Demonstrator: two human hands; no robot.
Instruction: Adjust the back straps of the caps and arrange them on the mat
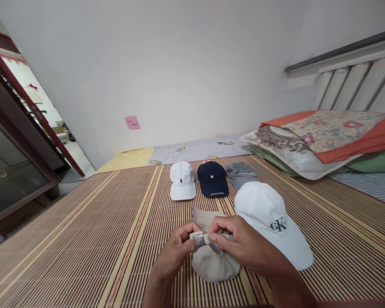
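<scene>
A beige baseball cap [214,267] lies on the striped mat with its brim pointing away from me. At its back, the adjustment strap carries a metal buckle [199,239]. My left hand [176,246] pinches the strap at the buckle's left side, thumb below and fingers above. Just right of the buckle, my right hand [234,239] grips the strap between thumb and fingers. Close by my right forearm sits a white cap [263,209] with black letters, partly covered by that arm.
Farther back stand a white cap [182,179] with a small dark logo, a navy cap [211,179] and a grey cap [242,174]. The striped mat [83,239] spreads beneath everything. Pillows [308,154] are piled at the right, against a wall with a radiator [356,83].
</scene>
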